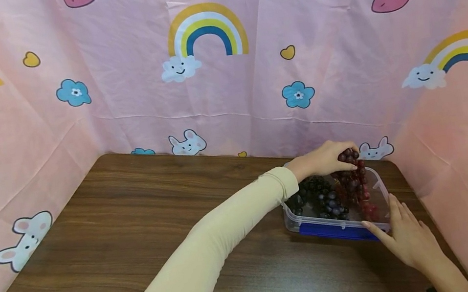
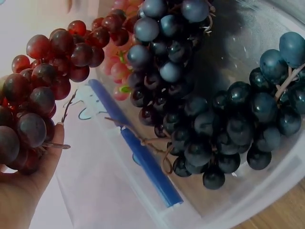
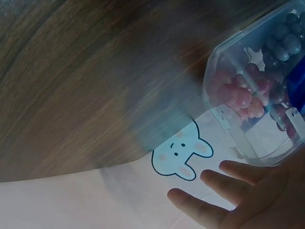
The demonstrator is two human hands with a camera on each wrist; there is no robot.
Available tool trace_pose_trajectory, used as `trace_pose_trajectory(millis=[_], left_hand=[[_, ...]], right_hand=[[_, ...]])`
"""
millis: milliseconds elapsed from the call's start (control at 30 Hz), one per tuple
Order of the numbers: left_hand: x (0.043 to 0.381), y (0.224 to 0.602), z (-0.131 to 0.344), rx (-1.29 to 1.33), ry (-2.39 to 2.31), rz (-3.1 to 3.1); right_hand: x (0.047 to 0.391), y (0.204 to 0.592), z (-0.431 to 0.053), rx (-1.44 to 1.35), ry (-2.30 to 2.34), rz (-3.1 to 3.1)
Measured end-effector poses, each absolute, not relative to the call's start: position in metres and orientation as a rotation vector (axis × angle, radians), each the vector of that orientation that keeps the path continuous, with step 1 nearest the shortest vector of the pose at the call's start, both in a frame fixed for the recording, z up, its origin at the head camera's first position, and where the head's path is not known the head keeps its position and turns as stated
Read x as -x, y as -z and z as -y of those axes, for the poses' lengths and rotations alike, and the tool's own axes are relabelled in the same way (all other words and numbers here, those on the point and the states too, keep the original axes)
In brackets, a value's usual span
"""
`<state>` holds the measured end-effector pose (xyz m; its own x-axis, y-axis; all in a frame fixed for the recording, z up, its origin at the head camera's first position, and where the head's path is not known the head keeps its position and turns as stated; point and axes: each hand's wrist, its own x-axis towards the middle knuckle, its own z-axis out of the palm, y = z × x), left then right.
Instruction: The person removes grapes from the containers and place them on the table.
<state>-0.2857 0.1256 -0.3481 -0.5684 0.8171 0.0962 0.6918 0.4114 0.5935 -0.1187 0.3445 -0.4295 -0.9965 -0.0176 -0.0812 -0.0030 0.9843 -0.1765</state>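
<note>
My left hand point(image 1: 328, 157) grips a bunch of dark red grapes point(image 2: 52, 71) by its upper end, and the bunch hangs over a clear plastic container point(image 1: 292, 222). Inside lie dark blue-black grapes point(image 1: 332, 202) on the left and pinkish-red grapes point(image 3: 238, 95) on the right. Whether the held bunch's lower end touches the others cannot be told. At the container's near right corner, my right hand point(image 1: 412, 238) has its fingers extended, the thumb by the front rim and the other fingers along the right side.
The container stands at the back right of a brown wooden table point(image 1: 145, 217). A blue clip point(image 1: 334, 231) runs along its front side. Pink patterned cloth point(image 1: 218, 94) hangs behind and at both sides of the table.
</note>
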Motion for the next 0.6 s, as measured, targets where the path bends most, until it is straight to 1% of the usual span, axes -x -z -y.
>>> trace_pose_trajectory(millis=[600], left_hand=[[0.294,0.323,-0.105,-1.33,-0.915,-2.533]], right_hand=[[0.119,0.43,-0.345,0.032,0.272,-3.072]])
